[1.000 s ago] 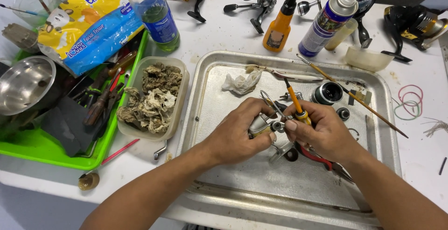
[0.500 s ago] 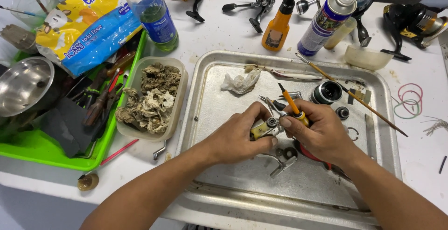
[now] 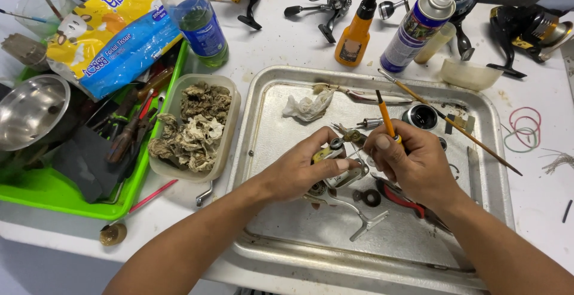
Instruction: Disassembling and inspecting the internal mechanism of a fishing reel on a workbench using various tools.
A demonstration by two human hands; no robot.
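Over the metal tray (image 3: 478, 127) on the counter (image 3: 287, 43), the left hand (image 3: 305, 166) grips a stripped fishing-reel body (image 3: 335, 178) while the right hand (image 3: 412, 160) pinches an orange-handled screwdriver (image 3: 385, 115) — apparently mid-disassembly — so the tip must seat squarely on the screw.

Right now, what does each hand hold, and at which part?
The left hand grips a metal reel body around its middle. The right hand pinches an orange-handled tool low on the handle, its tip hidden.
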